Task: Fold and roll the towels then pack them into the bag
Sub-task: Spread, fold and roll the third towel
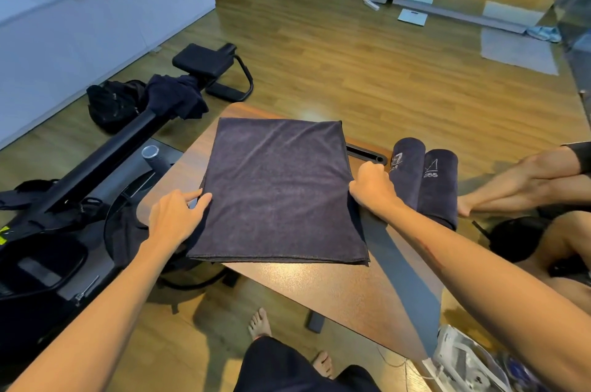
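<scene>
Towel (278, 190): folded flat on the bench (319, 283), dark, edges roughly square.
Left hand (174, 215): your grip pinches the left edge.
Right hand (372, 187): your grip is clenched on the right edge.
Rolled towels (423, 180): two, just beside your right hand.
Bag (112, 104): probably the black one on the floor, well apart.
Tip: keep edges aligned, roll tight and even.

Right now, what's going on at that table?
A person is folding a dark towel flat on the wooden table. The left hand pinches its left edge, and the right hand grips its right edge. Two rolled towels lie side by side just right of it. A black bag sits on the floor to the left, nothing packed yet.
</scene>
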